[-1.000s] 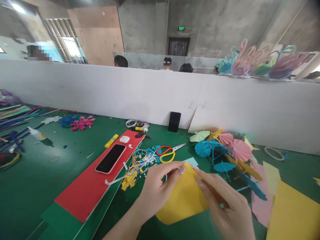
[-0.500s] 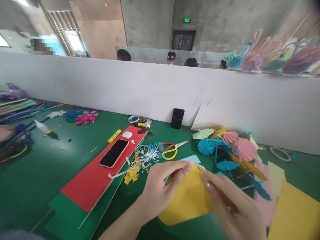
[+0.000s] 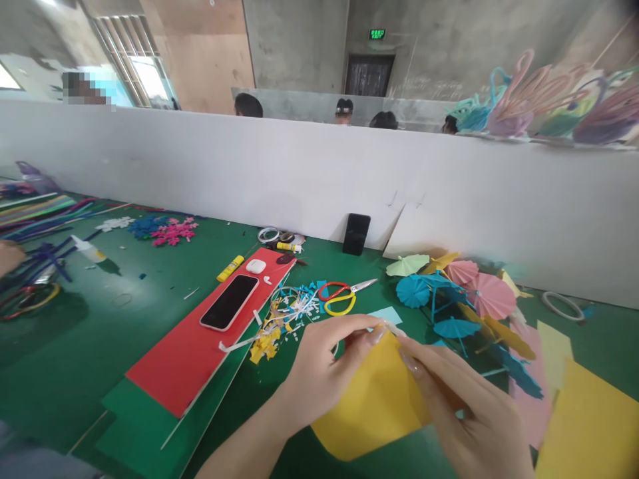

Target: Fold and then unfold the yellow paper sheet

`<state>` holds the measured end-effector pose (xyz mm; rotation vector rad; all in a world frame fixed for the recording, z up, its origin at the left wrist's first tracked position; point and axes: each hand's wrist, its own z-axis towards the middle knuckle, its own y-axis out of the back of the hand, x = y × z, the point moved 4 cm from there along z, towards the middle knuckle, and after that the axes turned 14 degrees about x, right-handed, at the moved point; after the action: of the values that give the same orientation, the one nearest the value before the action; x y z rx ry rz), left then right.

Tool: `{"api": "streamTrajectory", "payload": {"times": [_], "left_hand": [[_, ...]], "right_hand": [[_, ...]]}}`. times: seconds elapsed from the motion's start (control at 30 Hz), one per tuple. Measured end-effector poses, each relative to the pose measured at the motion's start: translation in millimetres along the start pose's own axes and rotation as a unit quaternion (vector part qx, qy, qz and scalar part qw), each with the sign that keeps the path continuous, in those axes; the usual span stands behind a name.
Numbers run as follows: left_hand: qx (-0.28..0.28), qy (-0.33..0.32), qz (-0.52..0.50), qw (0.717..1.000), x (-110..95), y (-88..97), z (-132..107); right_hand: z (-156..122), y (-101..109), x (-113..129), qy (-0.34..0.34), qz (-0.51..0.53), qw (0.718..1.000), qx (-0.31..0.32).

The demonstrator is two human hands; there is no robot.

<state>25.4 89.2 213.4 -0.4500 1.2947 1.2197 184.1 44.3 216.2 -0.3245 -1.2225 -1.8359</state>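
yellow paper, a rounded sheet of thin card [image 3: 372, 406], sits between the two hands, its lower edge near the green table [image 3: 100, 346] and its top corner raised. the left hand [image 3: 319, 376] is closed in a pinch on that top corner, thumb and forefinger meeting at the tip. the right hand [image 3: 469, 412] lies over the sheet's right edge, its fingers [image 3: 407, 362] pressed along the edge and gripping the paper from that side.

by the look of it, the step is a fold or crease being set at the corner, and it seems barely begun, since most of the sheet is flat. the next move would call for both hands to hold the edges matched while a fingertip runs along the fold, as thin paper slips and creases crooked easily.

just beyond the left hand lie red-and-yellow-handled scissors [image 3: 342, 297] and a litter of white, blue and yellow paper scraps [image 3: 279, 322]. beyond the right hand is a cluster of small paper umbrellas [image 3: 449, 293]. further left of the left hand, a black-screened phone [image 3: 229, 302] rests on a long red sheet [image 3: 174, 366].
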Motion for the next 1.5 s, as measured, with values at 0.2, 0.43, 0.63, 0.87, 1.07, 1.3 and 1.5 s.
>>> {"api": "streamTrajectory", "payload": {"times": [0.2,0.43,0.63,0.87,1.07,1.3,1.5], "left_hand": [[0.006,0.018,-0.022,1.000,1,-1.3,0],[-0.001,0.022,-0.026,0.999,3,-0.9,2],[-0.007,0.003,-0.011,1.000,3,-1.6,2],[-0.016,-0.020,0.024,0.999,1,0.0,6],[-0.078,-0.103,0.100,0.986,-2,1.7,3],[-0.134,-0.106,0.121,0.978,-2,10.8,3],[-0.174,-0.065,0.148,0.971,3,18.4,3]], "right_hand": [[0,0,1,-0.013,0.014,1.000,0.005],[1,-2,2,-0.034,0.044,0.998,-0.003],[0,-3,-3,-0.022,0.027,0.999,0.034],[3,-6,-4,-0.044,0.058,0.995,0.065],[4,-4,-9,-0.100,0.062,0.992,0.041],[4,0,-21,-0.172,0.092,0.981,0.010],[7,2,-24,-0.206,0.164,0.965,-0.018]]}}
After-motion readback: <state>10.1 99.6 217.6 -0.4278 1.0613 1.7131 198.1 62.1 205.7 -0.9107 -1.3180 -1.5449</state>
